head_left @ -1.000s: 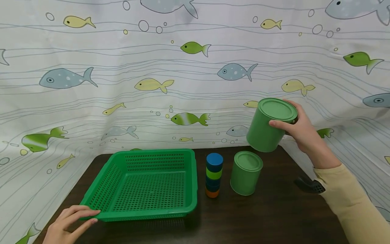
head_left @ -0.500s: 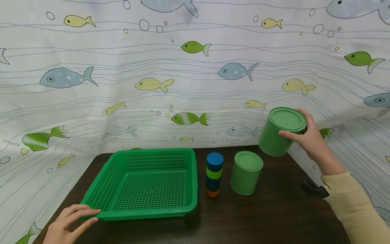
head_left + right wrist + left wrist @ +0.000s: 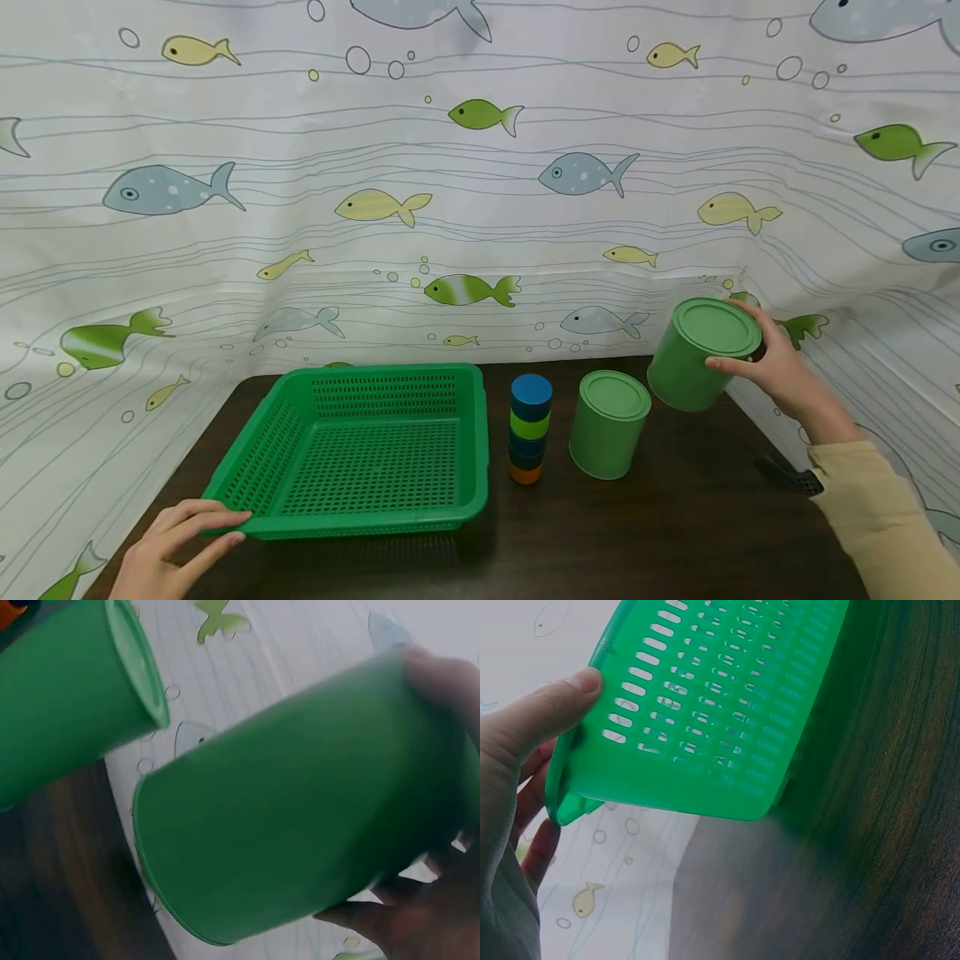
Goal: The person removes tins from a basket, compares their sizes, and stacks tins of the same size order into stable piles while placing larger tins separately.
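Observation:
My right hand grips a green can near its top, fingers and thumb spread around the side. The can hangs tilted in the air over the back right of the table, as the right wrist view also shows its full side and lower rim. A second green can stands upright to its left. At the lower left, my left hand pinches the rim of a green plastic basket at its near left corner. In the left wrist view the thumb lies outside the rim, with the fingers behind it.
Between the basket and the standing can rises a stack of blue, lime and orange round pieces. The dark wooden table meets a fish-printed curtain at the back and sides. A black strap-like piece shows by the right sleeve.
The right hand has carried its can rightward and down, away from above the standing can towards the table's back right. The left hand stays on the basket's corner.

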Demonstrator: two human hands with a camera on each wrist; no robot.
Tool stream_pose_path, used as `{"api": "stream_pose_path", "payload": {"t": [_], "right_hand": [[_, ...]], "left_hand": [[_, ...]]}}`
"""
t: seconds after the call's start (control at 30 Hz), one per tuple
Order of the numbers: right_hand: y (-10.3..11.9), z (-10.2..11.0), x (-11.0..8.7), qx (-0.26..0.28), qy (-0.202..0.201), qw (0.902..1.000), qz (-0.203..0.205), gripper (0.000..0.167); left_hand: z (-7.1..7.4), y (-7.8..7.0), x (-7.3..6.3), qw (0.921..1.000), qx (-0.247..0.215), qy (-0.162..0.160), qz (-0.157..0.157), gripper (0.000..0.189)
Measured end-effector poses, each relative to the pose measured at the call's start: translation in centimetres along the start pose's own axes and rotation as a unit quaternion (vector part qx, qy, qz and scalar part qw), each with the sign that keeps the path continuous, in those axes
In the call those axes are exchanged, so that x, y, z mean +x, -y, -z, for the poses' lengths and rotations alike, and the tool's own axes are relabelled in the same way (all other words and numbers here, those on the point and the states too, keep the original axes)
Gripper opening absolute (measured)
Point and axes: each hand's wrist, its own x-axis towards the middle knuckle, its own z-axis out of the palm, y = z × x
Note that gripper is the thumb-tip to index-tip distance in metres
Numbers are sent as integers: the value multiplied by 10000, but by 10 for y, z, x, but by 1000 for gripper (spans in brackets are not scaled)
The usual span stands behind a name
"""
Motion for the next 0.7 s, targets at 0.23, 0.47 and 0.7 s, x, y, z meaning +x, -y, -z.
{"api": "stream_pose_path", "payload": {"t": [0.23, 0.47, 0.7], "right_hand": [[-23, -3, -5, 141, 406, 9991, -16, 90], [-38, -10, -11, 266, 696, 9972, 85, 89], [-54, -18, -15, 332, 840, 9959, -102, 89]], "left_hand": [[0, 0, 1, 10000, 7, -2, -26, 58], [1, -2, 1, 10000, 24, 30, 73, 56], [1, -4, 1, 9998, 94, 43, 156, 56]]}}
